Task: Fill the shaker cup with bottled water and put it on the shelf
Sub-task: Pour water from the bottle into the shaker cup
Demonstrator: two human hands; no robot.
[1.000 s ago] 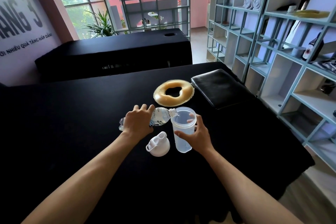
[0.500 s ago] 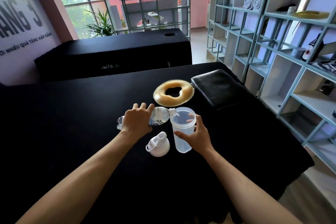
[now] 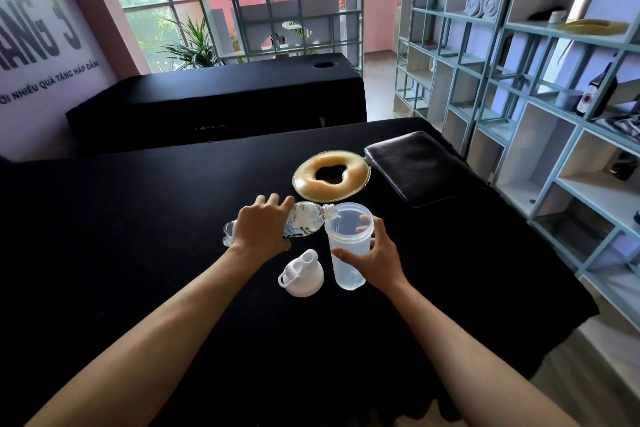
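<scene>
1. The left hand is gripping the water bottle around its body, tipping it nearly level with the neck lying over the rim of the shaker cup.
2. The right hand is wrapping around the shaker cup, holding it upright on the bench; water is sitting in the bottom.
3. The white shaker lid is resting on the bench just beside the cup.
4. The bench is wearing a black cover; a shelf unit is standing at the right.
5. Count: one bottle, one cup, one lid, one ring cushion, one black pad.
</scene>
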